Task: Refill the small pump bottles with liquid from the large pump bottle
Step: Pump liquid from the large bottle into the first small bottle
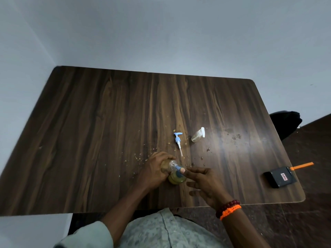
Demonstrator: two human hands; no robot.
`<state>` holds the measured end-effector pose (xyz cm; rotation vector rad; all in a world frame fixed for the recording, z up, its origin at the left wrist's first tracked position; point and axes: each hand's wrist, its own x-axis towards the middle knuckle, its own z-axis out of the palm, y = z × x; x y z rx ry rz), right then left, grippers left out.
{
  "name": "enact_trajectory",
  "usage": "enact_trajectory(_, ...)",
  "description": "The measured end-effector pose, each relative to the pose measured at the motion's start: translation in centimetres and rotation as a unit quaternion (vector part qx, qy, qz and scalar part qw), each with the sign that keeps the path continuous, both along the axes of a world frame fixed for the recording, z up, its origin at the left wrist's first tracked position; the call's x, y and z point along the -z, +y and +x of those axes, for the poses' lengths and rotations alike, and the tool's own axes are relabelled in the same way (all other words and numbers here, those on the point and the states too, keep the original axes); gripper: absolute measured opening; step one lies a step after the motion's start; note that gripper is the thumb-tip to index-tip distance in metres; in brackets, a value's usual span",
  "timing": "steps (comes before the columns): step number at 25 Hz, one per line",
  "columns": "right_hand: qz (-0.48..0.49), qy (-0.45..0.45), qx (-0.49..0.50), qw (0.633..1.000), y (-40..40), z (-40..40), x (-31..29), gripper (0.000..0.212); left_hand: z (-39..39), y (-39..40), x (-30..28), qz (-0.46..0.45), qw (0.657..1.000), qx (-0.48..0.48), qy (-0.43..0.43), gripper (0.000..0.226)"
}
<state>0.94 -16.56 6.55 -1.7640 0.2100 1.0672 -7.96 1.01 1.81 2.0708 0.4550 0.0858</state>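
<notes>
The left hand is gripping a clear bottle near the front of the counter, its fingers wrapping round the body and tilting it so the blue pump end is pointing toward the right hand. That bottle is hanging over a second one, a jar of yellowish liquid standing on the counter just below it; whether the two are touching is hard to tell. The right hand's grip is released: its fingers are spreading loosely, and one fingertip is pressing on the pump end. A loose blue pump with its white tube is lying on the counter further back, and beside it to the right a small bottle with a white pump is lying tilted. Beads and an orange band are circling the right wrist. A black box is sitting near the right edge.
</notes>
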Motion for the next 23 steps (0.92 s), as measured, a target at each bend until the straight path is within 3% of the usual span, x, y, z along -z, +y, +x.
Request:
enact_trajectory(7,-0.009,-0.001,-0.01,1.0,-0.11,0.15,-0.21,0.028,-0.12,-0.05,-0.27,-0.007,1.0,-0.003,0.0,0.044)
enact_trajectory(15,0.019,-0.007,0.014,1.0,0.25,-0.38,0.1,0.053,-0.33,-0.19,0.24,-0.025,1.0,-0.011,0.007,0.045)
enact_trajectory(23,0.009,-0.02,0.025,0.999,0.57,-0.36,0.18,0.049,-0.29,-0.07,-0.05,-0.006,1.0,-0.003,-0.003,0.042)
